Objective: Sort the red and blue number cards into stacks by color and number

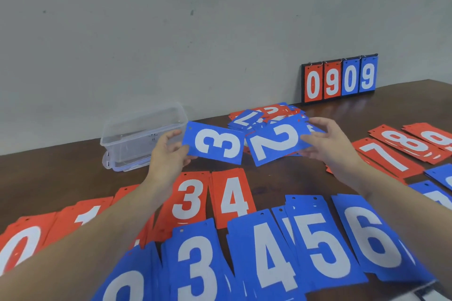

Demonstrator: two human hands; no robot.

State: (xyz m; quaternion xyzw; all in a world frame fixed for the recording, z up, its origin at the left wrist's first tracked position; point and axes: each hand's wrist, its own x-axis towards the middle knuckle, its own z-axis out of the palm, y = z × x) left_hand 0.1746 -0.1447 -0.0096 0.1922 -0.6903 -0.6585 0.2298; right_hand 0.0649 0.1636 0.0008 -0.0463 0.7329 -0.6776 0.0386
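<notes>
Head view: left hand (168,151) pinched blue 3 card (215,145) by its left edge, right hand (327,144) pinched blue 2 card (277,142) by its right edge, both mid-frame above bare surface (281,178).

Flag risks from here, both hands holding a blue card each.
1. The left hand pinches only a short edge of the blue 3; the right hand does likewise with the blue 2. Either may slip.
2. The blue stacks overlap: the 4s lie partly over the 5s, so a dropped card may shove the fans together.
3. The forearms pass low over the red 3 and may drag it.
</notes>
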